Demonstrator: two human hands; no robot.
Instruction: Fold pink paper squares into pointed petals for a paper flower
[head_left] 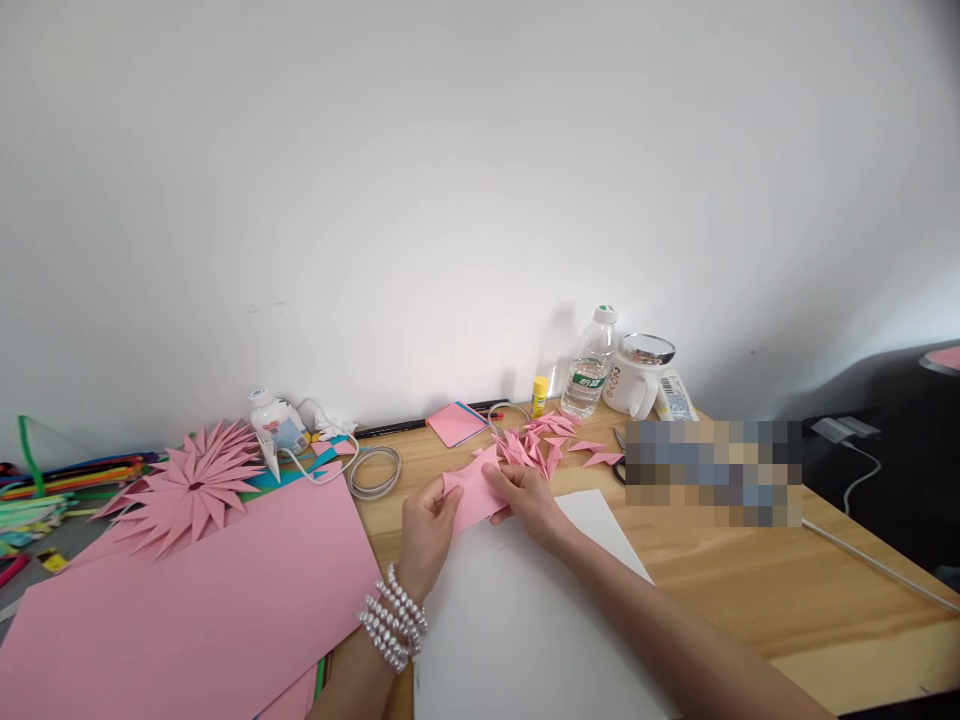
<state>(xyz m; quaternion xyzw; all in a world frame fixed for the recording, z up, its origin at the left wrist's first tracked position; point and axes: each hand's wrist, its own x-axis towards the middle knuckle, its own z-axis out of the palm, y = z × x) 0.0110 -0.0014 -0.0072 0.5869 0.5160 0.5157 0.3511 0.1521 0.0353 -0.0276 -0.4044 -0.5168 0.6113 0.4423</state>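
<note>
A small piece of pink paper (474,503) is held between both hands, above a white sheet (525,620) on the wooden table. My left hand (429,520), with a beaded bracelet (394,618) at the wrist, pinches the paper's left edge. Its right side is gripped between the thumb and fingers of my right hand (525,500). Just beyond the hands lies a pile of folded pink paper pieces (536,442). Behind it rests a short stack of pink squares (456,424). My fingers partly cover the held paper.
On the left are large pink sheets (202,610) and pointed pink paper stars (195,485). A glue bottle (277,420) and coiled cable (375,473) lie nearby. Along the wall stand a yellow glue stick (539,397), water bottle (590,365) and white mug (636,378). Scissors (619,468) lie right.
</note>
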